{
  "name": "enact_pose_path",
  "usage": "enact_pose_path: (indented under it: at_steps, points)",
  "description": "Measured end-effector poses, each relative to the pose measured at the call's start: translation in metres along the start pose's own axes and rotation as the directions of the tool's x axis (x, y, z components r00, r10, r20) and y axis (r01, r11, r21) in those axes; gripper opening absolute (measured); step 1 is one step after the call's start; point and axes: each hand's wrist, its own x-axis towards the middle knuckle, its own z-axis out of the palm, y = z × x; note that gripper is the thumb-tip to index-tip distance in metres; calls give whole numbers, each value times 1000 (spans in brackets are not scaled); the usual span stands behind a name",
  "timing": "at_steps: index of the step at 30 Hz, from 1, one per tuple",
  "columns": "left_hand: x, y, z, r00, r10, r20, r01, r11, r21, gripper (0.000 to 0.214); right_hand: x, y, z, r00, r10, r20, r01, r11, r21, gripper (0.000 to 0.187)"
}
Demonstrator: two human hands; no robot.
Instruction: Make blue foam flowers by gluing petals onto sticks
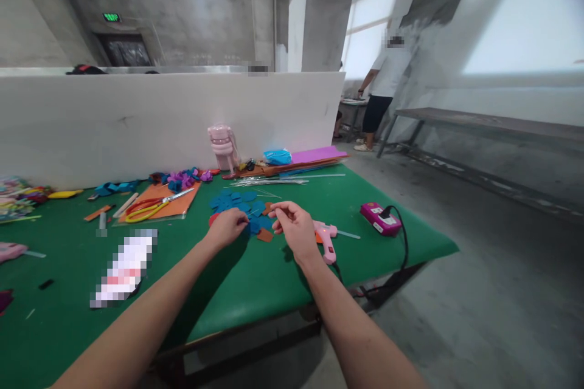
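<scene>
The left hand [228, 226] lies knuckles up with its fingers curled onto the edge of the pile of blue cutouts [239, 203] near the middle of the green table [255, 298] — whether it grips one I cannot tell. The right hand [295, 228] has thumb and fingertips pinched together just over the pile's right side, on something too small to make out. The chief hazard, I judge, is the pink glue gun [326, 240] lying right beside the right wrist, its cord dropping over the table's near edge: if it is hot, a sideways shift of that wrist could meet the nozzle, or catch the cord and drag the gun off. A careless sweep could also scatter the loose cutouts — the brown piece [264, 234] included
</scene>
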Motion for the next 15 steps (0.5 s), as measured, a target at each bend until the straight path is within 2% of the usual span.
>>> enact_pose_path:
  at_steps: [5,8,12,14,15]
  points:
    - [-37,3,-24,995,-86,-46,80,988,-130,18,-5,8,7,994,75,80,-73,997,-34,20]
    - [-56,8,-36,988,-135,-69,119,973,-198,18,-13,14,17,984,20,177,19,976,-215,21]
    - [-73,22,-46,996,-14,-85,-9,964,-266,13,-26,16,30,941,-80,328,228,868,-441,19]
    - [-80,28,-47,996,-36,-82,2,924,-382,13,-31,14,36,925,-73,372,255,847,-466,10]
    - [-83,31,-46,991,-98,-91,44,880,-473,15,-33,14,39,929,-47,368,221,867,-447,9]
